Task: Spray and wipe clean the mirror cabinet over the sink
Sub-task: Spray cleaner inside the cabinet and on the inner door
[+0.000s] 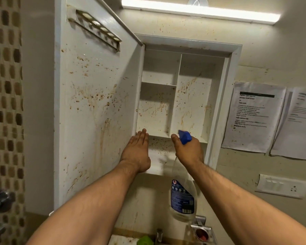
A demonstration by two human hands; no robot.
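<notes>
The right hand [188, 150] curls round the blue trigger of the spray bottle [182, 197], hiding its neck, in front of the open cabinet [217, 103] and its lower shelf edge, while the left hand [137, 151], fingers straight and together, lies beside the stained door [95, 103], and something green [145, 241] is cut off below.

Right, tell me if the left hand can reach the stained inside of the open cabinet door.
Probably yes. The left hand is open and empty right beside the door's inner face, with nothing between them; the spray bottle is in the right hand.
</notes>
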